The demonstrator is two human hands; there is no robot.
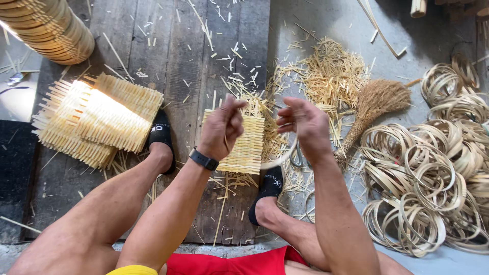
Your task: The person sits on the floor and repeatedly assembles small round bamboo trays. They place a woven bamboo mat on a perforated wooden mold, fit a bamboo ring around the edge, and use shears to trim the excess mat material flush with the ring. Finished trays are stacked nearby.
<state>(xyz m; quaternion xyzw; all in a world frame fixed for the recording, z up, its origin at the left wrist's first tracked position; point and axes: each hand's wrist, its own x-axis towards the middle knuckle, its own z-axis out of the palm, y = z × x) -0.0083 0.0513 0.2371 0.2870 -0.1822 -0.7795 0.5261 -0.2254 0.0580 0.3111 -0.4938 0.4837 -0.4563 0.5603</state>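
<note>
Left hand (pixel 220 128): raised above the wooden boards (pixel 168 76), fingers curled shut — it seems to pinch one thin bamboo strip (pixel 279 158), though the strip is hard to follow inside the fist. A dark watch (pixel 204 159) sits on the wrist.

Right hand (pixel 304 126): at the same height, just beside the left one, fingers bent and closed around the same strip, which curves down and away under this hand.

Woven mat (pixel 247 140): lies flat on the boards directly below both hands, between the two feet; its slats run left to right, so its long side goes away from the person.

Nearer hand: the left hand is over the mat itself, the right hand over its right edge.

Finished mats (pixel 97 119): a loose pile, well apart to the left, beside the left foot.

Bamboo rings (pixel 433 178): a big heap on the floor to the right — near the small broom (pixel 374 104).

Offcuts (pixel 331 76): scattered behind the mat.
</note>
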